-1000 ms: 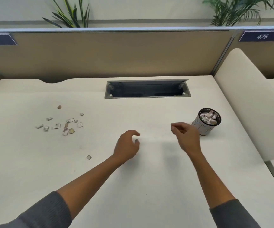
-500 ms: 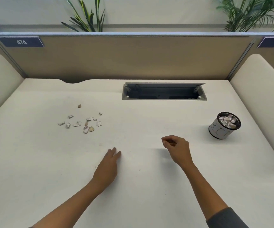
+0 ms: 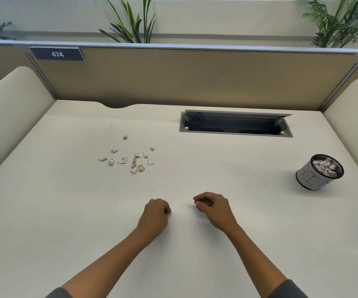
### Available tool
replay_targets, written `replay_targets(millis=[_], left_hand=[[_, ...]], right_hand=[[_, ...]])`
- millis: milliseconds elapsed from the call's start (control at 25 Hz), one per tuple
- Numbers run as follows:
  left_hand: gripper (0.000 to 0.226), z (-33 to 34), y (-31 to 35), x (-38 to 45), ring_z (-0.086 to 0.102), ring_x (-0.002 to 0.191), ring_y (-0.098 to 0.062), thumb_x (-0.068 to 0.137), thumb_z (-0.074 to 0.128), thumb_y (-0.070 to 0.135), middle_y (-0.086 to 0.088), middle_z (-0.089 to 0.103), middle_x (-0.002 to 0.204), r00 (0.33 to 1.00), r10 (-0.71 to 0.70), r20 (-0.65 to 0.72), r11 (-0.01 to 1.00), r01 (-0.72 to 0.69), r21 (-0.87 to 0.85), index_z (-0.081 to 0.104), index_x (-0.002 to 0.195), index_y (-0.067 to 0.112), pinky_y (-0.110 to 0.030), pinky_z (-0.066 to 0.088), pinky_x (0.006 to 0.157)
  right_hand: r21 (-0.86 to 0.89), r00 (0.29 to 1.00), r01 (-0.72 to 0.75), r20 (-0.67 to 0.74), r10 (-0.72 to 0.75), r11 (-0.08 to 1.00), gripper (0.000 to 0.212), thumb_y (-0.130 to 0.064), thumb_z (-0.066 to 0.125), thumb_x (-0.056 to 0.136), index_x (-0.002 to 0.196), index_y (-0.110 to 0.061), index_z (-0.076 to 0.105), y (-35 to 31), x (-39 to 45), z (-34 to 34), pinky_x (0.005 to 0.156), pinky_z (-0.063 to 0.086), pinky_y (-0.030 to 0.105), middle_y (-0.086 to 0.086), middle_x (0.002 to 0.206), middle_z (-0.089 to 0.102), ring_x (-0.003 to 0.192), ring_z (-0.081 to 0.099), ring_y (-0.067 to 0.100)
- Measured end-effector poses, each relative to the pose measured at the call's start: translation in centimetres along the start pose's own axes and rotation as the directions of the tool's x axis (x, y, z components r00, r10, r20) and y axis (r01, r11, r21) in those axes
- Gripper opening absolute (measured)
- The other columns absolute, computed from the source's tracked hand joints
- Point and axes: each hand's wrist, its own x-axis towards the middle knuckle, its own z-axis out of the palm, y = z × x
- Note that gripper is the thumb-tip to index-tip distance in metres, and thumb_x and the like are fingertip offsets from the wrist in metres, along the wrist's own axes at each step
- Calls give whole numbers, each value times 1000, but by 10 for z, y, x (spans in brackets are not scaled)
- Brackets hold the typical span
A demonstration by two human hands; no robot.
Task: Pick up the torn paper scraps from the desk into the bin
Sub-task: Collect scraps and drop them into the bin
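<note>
Torn paper scraps (image 3: 130, 159), small whitish and tan bits with ragged edges, lie in a loose cluster on the pale cream surface (image 3: 66, 211), left of centre and toward the back. Around them I see a grey recessed cable tray (image 3: 235, 124) set into the surface at the back right, a tan fabric partition (image 3: 195, 80) behind it carrying a dark blue number plate reading 474 (image 3: 57, 54), cream curved side panels (image 3: 12, 112) at either side, and green leafy plants (image 3: 132, 24) beyond the partition. Nothing stands between the scraps and my hands, nor between my hands and the small round bin with a black mesh rim and white paper wrap (image 3: 319, 176), which sits at the far right and already holds a pile of scraps.

One tan scrap lies apart behind the cluster; the rest sit close together, a few touching.

My left hand (image 3: 155, 216) rests near the front centre, fingers curled into a loose fist, well short of the scraps, which lie ahead of it and slightly left. My right hand (image 3: 213, 209) is just beside it, fingers curled in with thumb and forefinger tips together; I cannot tell whether either hand holds anything. The bin is well apart to the right of it.
</note>
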Motion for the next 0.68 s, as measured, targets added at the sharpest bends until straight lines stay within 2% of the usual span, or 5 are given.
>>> replay_targets(millis=[200, 320, 440, 560, 680], left_hand=[[17, -16, -8, 7, 62, 61, -5, 67, 68, 3, 5, 68, 67, 989, -139, 55, 956, 148, -254, 70, 65, 20, -11, 45, 53], [17, -21, -16, 5, 56, 56, -5, 60, 74, 2, 2, 66, 68, 974, -214, 73, 897, 226, -381, 70, 69, 17, -13, 44, 50], [20, -26, -20, 5, 57, 58, -8, 60, 75, 1, 1, 64, 69, 967, -238, 93, 855, 254, -452, 69, 73, 15, -19, 47, 55], [13, -38, -29, 12, 65, 62, -16, 68, 72, 5, -1, 68, 69, 962, -268, 54, 804, 254, -538, 69, 71, 17, -32, 56, 65], [16, -58, -45, 27, 68, 68, -20, 77, 66, 7, 2, 70, 73, 957, -288, -45, 814, 220, -538, 70, 73, 22, -29, 54, 65]], right_hand=[[-119, 993, -5, 120, 20, 993, 19, -13, 68, 82, 95, -25, 73, -3, 0, 36, 71, 51, 12, -10, 95, 72, 80, 67, 1], [-196, 976, 60, 218, -17, 979, 34, -20, 77, 76, 109, -23, 67, -4, 0, 59, 78, 53, 16, -10, 106, 63, 92, 62, 4], [-263, 958, 157, 275, -82, 952, 44, -29, 80, 73, 113, -23, 65, -8, 1, 81, 78, 52, 16, -12, 107, 57, 92, 58, 5], [-337, 946, 213, 307, -107, 917, 35, -24, 78, 77, 110, -22, 66, -17, 8, 97, 77, 49, 14, -11, 106, 54, 86, 55, 1], [-439, 950, 225, 299, -94, 870, 18, -15, 72, 81, 98, -20, 68, -23, 17, 103, 79, 49, 21, -7, 100, 56, 84, 56, 5]])
